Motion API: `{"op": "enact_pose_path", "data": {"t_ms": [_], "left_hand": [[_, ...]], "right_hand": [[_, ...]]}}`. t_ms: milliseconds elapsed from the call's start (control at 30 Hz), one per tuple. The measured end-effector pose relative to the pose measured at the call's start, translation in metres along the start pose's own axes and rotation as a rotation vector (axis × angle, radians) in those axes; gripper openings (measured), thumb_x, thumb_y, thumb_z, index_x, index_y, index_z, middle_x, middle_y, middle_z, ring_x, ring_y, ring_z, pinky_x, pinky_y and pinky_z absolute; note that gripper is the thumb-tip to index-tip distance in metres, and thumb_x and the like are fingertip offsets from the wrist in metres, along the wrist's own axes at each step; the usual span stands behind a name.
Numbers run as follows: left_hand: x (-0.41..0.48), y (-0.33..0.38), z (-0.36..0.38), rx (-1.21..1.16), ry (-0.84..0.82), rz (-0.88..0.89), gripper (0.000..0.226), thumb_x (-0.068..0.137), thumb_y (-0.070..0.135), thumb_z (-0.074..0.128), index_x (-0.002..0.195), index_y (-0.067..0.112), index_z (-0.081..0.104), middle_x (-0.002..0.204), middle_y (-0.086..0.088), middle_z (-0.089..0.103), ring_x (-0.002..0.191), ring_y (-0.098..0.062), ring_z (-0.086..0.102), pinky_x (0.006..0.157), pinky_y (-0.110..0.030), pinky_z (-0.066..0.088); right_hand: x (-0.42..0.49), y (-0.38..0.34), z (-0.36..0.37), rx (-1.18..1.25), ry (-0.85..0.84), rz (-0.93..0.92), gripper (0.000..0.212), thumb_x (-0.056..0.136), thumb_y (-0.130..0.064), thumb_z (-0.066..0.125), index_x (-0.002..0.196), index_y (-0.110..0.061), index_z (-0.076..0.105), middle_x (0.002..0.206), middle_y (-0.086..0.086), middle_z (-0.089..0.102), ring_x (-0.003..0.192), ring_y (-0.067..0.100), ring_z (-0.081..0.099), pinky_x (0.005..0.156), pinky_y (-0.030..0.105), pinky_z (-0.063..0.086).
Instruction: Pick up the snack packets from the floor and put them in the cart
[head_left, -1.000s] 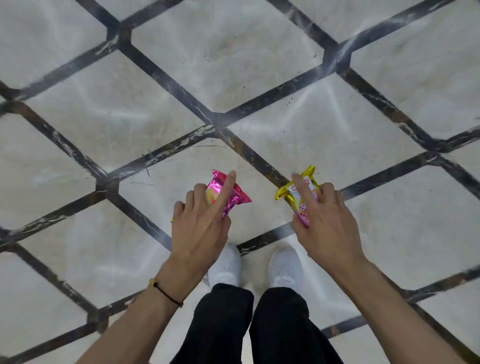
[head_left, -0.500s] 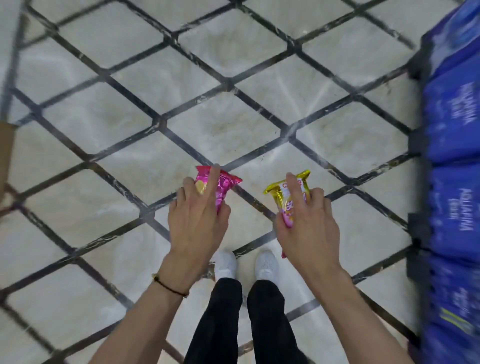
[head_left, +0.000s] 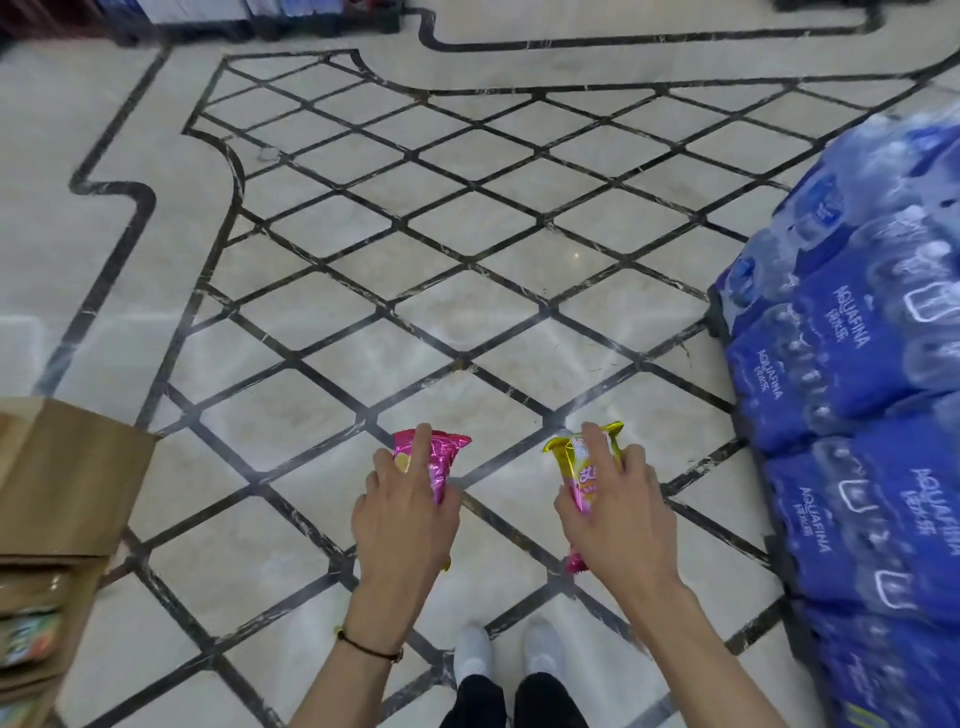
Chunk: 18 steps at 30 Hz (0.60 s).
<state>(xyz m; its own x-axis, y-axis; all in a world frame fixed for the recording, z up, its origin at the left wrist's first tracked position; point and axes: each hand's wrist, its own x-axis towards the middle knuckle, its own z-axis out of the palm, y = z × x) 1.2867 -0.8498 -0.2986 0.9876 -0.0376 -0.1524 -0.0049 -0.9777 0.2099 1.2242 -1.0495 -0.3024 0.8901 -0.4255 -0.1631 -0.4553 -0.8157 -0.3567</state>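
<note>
**Both pkts in hand, cart out of view**

Far left: a brown cardboard box (head_left: 67, 478) w/ its flap open; the stock inside is too blurred to read.

Your L hand (head_left: 402, 519) is curled round the pink pkt (head_left: 449, 457). The index finger lies straight along the top and the other fingers wrap it. The pkt looks lifted clear of the tiled floor (head_left: 467, 234), out ahead of your shoes. Its long axis runs fwd, away from you, crimped end leading.

Your R hand (head_left: 618, 519) grips the yellow pkt (head_left: 579, 467) the same way: gold crimp fwd, pink tail end poking out below the palm.

Both pkts are small shiny foil, prob. light & crushable, so go easy on the squeeze. The hands are level and near each other, not touching.

Far right: stacked blue Aquafina water packs (head_left: 857, 415), close beside your R arm.

The cart isn't visible, so you can't tell which hand is nearer to it. You'll prob. need to turn & find it first.
</note>
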Motion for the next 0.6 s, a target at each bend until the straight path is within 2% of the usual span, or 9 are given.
{"op": "enact_pose_path", "data": {"t_ms": [167, 300, 367, 500, 600], "left_hand": [[-0.023, 0.019, -0.045, -0.064, 0.047, 0.001, 0.069, 0.092, 0.043, 0.056, 0.152, 0.033, 0.025, 0.114, -0.009, 0.050, 0.086, -0.027, 0.059, 0.063, -0.039, 0.055], [-0.032, 0.040, -0.065, -0.071, 0.072, 0.036, 0.069, 0.090, 0.040, 0.058, 0.152, 0.033, 0.027, 0.114, -0.009, 0.051, 0.083, -0.027, 0.060, 0.061, -0.039, 0.056], [-0.035, 0.047, -0.073, -0.060, 0.082, 0.083, 0.069, 0.090, 0.038, 0.058, 0.152, 0.032, 0.029, 0.119, -0.011, 0.052, 0.087, -0.029, 0.061, 0.061, -0.037, 0.054], [-0.030, 0.055, -0.085, -0.058, 0.118, 0.123, 0.070, 0.090, 0.038, 0.059, 0.154, 0.031, 0.030, 0.108, -0.007, 0.049, 0.082, -0.026, 0.058, 0.057, -0.032, 0.043], [-0.029, 0.064, -0.094, -0.094, 0.120, 0.191, 0.070, 0.092, 0.037, 0.059, 0.154, 0.030, 0.029, 0.109, -0.008, 0.049, 0.082, -0.025, 0.057, 0.060, -0.034, 0.043]], "right_hand": [[-0.012, -0.010, -0.047, -0.006, 0.074, 0.003, 0.069, 0.087, -0.044, 0.058, 0.148, -0.032, 0.028, 0.111, 0.007, 0.046, 0.090, 0.026, 0.050, 0.062, 0.035, 0.048], [-0.018, -0.011, -0.069, -0.011, 0.111, 0.022, 0.070, 0.087, -0.044, 0.059, 0.149, -0.031, 0.027, 0.117, 0.009, 0.046, 0.093, 0.027, 0.051, 0.059, 0.033, 0.045], [-0.023, -0.008, -0.078, 0.006, 0.140, 0.032, 0.070, 0.087, -0.045, 0.059, 0.148, -0.033, 0.027, 0.118, 0.009, 0.046, 0.093, 0.027, 0.051, 0.059, 0.033, 0.044], [-0.033, -0.001, -0.094, 0.041, 0.193, 0.078, 0.070, 0.085, -0.049, 0.058, 0.147, -0.035, 0.027, 0.117, 0.006, 0.045, 0.093, 0.025, 0.050, 0.061, 0.035, 0.046], [-0.046, 0.006, -0.108, 0.030, 0.239, 0.136, 0.068, 0.087, -0.050, 0.055, 0.147, -0.035, 0.026, 0.116, 0.004, 0.044, 0.093, 0.024, 0.051, 0.064, 0.036, 0.050]]}}
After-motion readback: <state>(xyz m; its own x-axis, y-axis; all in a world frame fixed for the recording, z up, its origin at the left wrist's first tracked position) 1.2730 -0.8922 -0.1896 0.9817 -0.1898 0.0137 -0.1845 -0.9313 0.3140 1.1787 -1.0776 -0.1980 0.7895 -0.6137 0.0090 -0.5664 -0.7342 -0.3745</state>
